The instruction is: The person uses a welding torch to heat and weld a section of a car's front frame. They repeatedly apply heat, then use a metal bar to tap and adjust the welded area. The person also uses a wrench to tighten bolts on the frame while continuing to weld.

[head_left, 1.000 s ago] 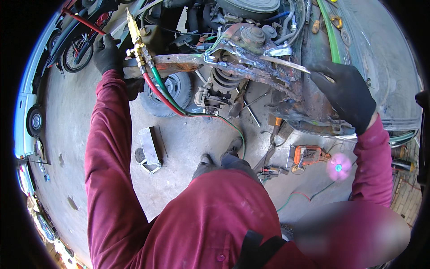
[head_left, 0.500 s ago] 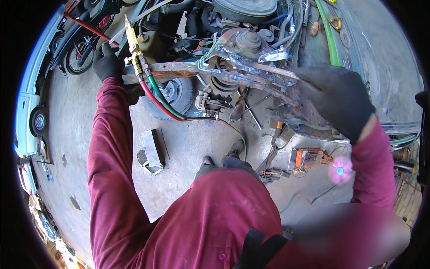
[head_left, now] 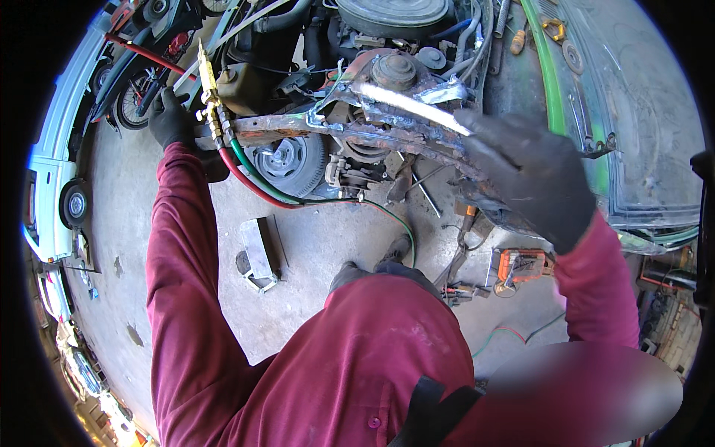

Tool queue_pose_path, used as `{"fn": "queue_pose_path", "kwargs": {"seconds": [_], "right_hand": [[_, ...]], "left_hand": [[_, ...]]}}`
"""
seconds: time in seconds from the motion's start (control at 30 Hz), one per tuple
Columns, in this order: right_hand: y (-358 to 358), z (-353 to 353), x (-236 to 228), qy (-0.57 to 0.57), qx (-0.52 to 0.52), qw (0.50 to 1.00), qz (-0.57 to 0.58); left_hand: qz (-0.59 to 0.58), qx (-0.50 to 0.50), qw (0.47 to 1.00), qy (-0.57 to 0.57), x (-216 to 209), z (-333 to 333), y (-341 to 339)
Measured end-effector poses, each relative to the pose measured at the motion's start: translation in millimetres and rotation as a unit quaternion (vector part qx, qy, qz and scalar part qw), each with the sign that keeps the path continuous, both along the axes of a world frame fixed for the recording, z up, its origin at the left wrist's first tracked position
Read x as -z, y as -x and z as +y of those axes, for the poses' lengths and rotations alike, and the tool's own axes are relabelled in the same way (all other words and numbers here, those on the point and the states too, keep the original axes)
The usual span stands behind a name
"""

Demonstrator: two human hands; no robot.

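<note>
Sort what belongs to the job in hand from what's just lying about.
Apparently in use:
- flat strip, held in the right hand
- rusty beam, left hand at its end

Apparently set aside:
- brass torch
- wheel
- silver metal box

right hand (head_left: 525,175) farther left, strip (head_left: 410,104) brighter

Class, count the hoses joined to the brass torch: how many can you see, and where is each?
2. The red hose leaves the left side of the brass torch's lower end; the green hose leaves just right of it. None seems hidden there.
</note>
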State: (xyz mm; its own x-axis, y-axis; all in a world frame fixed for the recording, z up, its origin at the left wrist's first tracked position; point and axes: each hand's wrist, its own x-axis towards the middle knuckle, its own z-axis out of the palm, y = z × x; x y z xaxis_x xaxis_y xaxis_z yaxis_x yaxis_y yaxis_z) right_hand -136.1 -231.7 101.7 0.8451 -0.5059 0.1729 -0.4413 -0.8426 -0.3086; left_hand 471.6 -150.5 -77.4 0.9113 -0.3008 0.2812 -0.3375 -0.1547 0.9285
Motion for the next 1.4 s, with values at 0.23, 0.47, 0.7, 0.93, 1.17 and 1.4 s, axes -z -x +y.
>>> {"fn": "queue_pose_path", "kwargs": {"seconds": [0.23,0.47,0.7,0.93,1.17,1.4], "right_hand": [[1,7,-36,0.084,0.075,0.99,-0.081],[14,11,1,0.105,0.013,0.984,0.14],[24,7,10,0.014,0.008,1.0,-0.021],[43,7,38,-0.035,0.134,0.99,-0.003],[57,22,36,-0.007,0.133,0.99,-0.043],[27,-4,80,0.038,0.049,0.997,0.044]], "left_hand": [[-0.023,0.009,1.0,0.008,-1,1,-1],[-0.024,0.008,1.0,0.004,0,0,-1],[0.006,-0.004,1.0,0.029,4,1,-3],[0.01,0.016,0.999,0.03,4,2,-5],[0.026,-0.005,0.999,0.024,-2,-2,6],[-0.005,-0.015,1.0,-0.009,-3,1,1]]}}
